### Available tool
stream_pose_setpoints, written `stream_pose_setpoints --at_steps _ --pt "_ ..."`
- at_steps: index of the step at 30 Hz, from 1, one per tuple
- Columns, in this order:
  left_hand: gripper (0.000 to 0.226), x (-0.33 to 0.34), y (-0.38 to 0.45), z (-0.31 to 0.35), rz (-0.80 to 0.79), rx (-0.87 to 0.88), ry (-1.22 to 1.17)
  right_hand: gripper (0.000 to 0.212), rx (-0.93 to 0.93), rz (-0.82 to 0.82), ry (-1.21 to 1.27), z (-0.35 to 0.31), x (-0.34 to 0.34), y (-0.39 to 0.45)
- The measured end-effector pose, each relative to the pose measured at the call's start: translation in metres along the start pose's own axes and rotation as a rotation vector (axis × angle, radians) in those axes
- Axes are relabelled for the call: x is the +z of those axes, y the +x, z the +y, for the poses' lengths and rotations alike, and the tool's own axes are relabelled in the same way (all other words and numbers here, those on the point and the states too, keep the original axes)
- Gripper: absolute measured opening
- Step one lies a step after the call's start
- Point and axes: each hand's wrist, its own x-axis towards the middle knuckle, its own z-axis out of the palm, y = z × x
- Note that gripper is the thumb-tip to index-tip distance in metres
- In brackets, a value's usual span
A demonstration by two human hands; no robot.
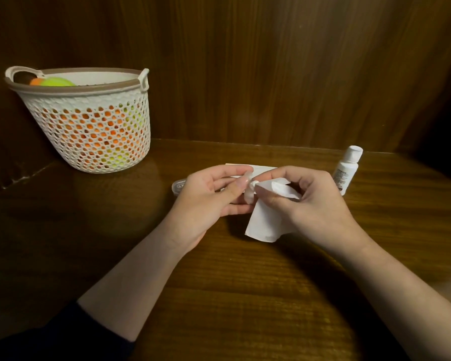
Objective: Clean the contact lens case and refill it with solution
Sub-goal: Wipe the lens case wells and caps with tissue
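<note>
My left hand (208, 196) holds a small pale contact lens case (248, 190) upright between thumb and fingers, above the wooden table (245, 295). My right hand (313, 204) pinches a white tissue (264, 222); a twisted corner of it presses against the case, and the rest hangs down. A white solution bottle (347, 169) with its cap on stands just right of my right hand. A clear flat piece (178, 185), perhaps a lid, lies on the table behind my left hand, partly hidden.
A white perforated basket (89, 121) with orange and yellow-green balls stands at the back left. A pale flat box (261, 169) lies behind my hands, mostly hidden. Dark wood panels close the back and the left side.
</note>
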Motion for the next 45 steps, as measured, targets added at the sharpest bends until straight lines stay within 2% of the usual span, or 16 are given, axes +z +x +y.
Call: stream_pose_setpoints --at_steps 4,10,13,17,28,34,39,45 --pt "0.037 0.0015 -0.0012 0.0024 0.013 0.005 -0.010 0.010 0.006 0.050 -0.090 0.0021 -0.0007 0.0018" --pt "0.044 0.0032 -0.0007 0.0022 0.018 -0.015 -0.009 0.026 -0.125 0.074 -0.226 0.0003 -0.0020 0.0003" --pt "0.046 0.0037 -0.0008 -0.0003 0.014 -0.021 -0.005 0.025 -0.152 0.079 -0.264 -0.0011 -0.0013 0.0000" --pt "0.033 0.0028 -0.0004 -0.0039 0.064 0.003 0.054 0.020 -0.118 0.043 -0.330 0.0002 -0.0004 0.0003" --pt "0.023 0.0023 -0.0007 -0.0043 0.051 -0.019 0.047 0.018 -0.032 0.014 -0.288 0.0035 0.0010 0.0019" --pt "0.046 0.0036 -0.0006 -0.0029 0.042 -0.022 0.002 0.012 0.031 0.019 -0.214 0.0008 0.0003 0.0041" --pt "0.022 0.0021 0.0005 -0.0061 0.051 -0.019 0.082 0.026 -0.009 -0.017 -0.240 0.0006 0.0008 0.0029" --pt "0.025 0.0018 0.0008 -0.0026 0.053 -0.008 0.124 0.028 -0.027 0.012 -0.180 0.0004 0.0021 0.0011"
